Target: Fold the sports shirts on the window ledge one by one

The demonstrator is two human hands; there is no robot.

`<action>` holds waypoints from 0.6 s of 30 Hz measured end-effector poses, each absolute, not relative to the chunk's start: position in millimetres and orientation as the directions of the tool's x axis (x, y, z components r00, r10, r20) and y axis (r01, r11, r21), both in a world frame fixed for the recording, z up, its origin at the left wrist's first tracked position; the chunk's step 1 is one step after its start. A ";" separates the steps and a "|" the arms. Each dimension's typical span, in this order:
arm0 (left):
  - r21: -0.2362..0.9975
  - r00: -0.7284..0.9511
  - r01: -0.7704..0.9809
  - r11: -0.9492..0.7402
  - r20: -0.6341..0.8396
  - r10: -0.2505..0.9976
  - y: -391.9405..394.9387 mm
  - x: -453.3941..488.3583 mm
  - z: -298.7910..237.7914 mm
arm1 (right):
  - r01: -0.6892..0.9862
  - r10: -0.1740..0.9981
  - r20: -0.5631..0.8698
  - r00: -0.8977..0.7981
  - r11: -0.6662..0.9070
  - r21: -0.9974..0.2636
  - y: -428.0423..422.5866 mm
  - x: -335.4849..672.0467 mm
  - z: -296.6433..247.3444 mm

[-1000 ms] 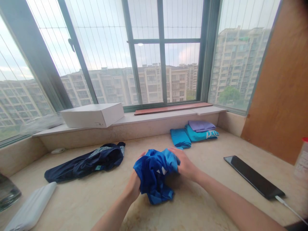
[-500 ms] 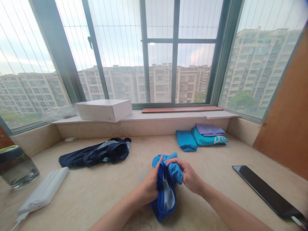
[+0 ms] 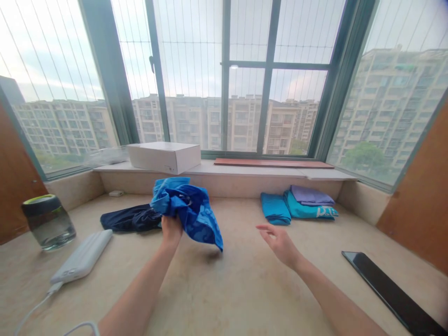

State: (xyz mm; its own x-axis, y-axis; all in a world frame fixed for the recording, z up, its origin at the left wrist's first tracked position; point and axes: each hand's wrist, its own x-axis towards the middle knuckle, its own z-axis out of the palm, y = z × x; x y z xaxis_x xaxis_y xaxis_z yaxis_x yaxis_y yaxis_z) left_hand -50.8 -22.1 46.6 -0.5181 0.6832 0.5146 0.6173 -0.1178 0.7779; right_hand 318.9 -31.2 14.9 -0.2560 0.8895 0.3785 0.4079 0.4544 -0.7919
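Observation:
My left hand point(image 3: 171, 231) is closed round a bunched blue garment point(image 3: 199, 212) and holds it up off the stone surface; its exact kind does not show. Lighter blue cloth hangs over the top, and one patterned corner droops to the right. Behind that hand lies a dark navy garment point(image 3: 131, 218), partly hidden. My right hand point(image 3: 278, 242) is in the air over the surface with its fingers stretched out and nothing in it. Beyond it sit a folded teal cloth point(image 3: 276, 208) and a turquoise garment with white lettering point(image 3: 308, 210), topped by a folded purple cloth point(image 3: 311, 195).
At the left stand a water bottle point(image 3: 49, 224) and a white power bank point(image 3: 82, 256) with a cable. A black phone point(image 3: 392, 291) lies at the right. On the window ledge are a white box point(image 3: 164, 156) and a reddish board point(image 3: 273, 163).
The blue garment has gone up and to the left in my left hand. My right hand has let go of it and stays at the right. The view has shifted slightly left.

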 end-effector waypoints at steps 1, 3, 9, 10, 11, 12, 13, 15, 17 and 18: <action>0.758 -0.508 0.649 -0.060 0.492 0.707 -22.0 -58.1 46.7 | 0.523 0.880 0.412 -0.236 0.472 -0.709 -21.1 325.6 6.4; 0.663 -0.446 0.745 0.073 0.414 0.793 -26.4 -61.5 46.0 | 0.709 0.865 0.459 -0.201 0.452 -0.541 -1.4 340.8 -9.4; 0.101 -0.313 0.950 0.297 0.343 0.886 -50.7 -26.0 57.9 | 0.887 0.882 0.461 -0.097 0.287 -0.363 40.2 374.9 -36.6; 0.077 -0.303 0.952 0.295 0.359 0.883 -53.8 -19.9 61.0 | 0.883 0.882 0.466 -0.073 0.275 -0.382 44.2 376.8 -38.9; 0.060 -0.286 0.957 0.285 0.378 0.880 -56.4 -14.3 63.5 | 0.874 0.878 0.477 -0.048 0.268 -0.406 47.6 377.9 -40.6; 0.046 -0.262 0.963 0.266 0.403 0.877 -58.7 -9.1 65.1 | 0.862 0.871 0.491 -0.023 0.266 -0.432 50.3 378.4 -41.6; 0.038 -0.228 0.971 0.235 0.430 0.874 -60.6 -4.0 65.8 | 0.850 0.863 0.505 -0.002 0.267 -0.454 52.3 378.7 -41.7; 0.036 -0.134 0.990 0.133 0.477 0.869 -64.0 6.4 64.3 | 0.836 0.853 0.522 0.019 0.272 -0.476 54.0 378.0 -38.7; 0.039 -0.001 0.999 -0.021 0.502 0.865 -67.3 17.6 59.9 | 0.810 0.837 0.546 0.025 0.303 -0.502 51.3 374.6 -31.1; 0.041 0.075 0.993 -0.110 0.501 0.862 -69.1 23.4 57.0 | 0.774 0.825 0.564 0.034 0.336 -0.537 47.8 371.1 -25.9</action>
